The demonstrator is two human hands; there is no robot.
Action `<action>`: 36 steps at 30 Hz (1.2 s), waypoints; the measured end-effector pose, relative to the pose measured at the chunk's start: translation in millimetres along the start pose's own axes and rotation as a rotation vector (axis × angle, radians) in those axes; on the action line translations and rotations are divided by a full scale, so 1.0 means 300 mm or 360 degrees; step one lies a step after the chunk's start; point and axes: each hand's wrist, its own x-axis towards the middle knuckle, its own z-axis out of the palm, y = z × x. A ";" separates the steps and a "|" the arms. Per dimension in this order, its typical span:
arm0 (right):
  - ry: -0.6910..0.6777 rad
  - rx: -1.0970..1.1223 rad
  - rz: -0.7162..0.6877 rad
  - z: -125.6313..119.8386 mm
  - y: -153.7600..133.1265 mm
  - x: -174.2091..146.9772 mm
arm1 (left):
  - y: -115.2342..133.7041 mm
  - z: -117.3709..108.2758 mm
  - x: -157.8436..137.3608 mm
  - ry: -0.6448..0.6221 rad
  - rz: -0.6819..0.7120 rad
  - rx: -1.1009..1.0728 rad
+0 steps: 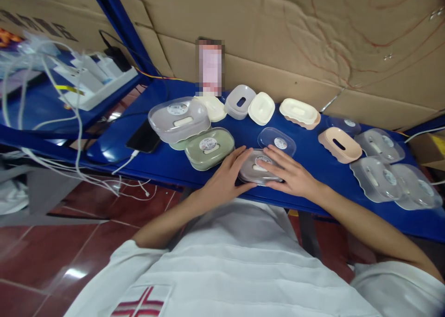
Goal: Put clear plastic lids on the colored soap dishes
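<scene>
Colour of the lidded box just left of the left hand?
Muted green box, best seen in the head view.

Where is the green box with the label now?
In the head view, the green box sits left of centre on the blue table, between a grey box and the left hand.

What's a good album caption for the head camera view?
Left hand and right hand around a grey box on a blue surface, beside a green box.
</scene>
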 end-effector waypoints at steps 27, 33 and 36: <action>0.0232 -0.0006 0.0231 -0.064 0.073 0.052 | 0.010 0.006 -0.007 0.0066 0.0079 0.0137; 0.0030 -0.0398 0.0215 -0.050 0.252 0.490 | 0.025 -0.009 -0.006 0.0046 0.0301 0.0202; -0.0189 -0.0522 0.0185 0.020 0.296 0.646 | 0.019 -0.012 -0.005 0.0036 0.0324 0.0189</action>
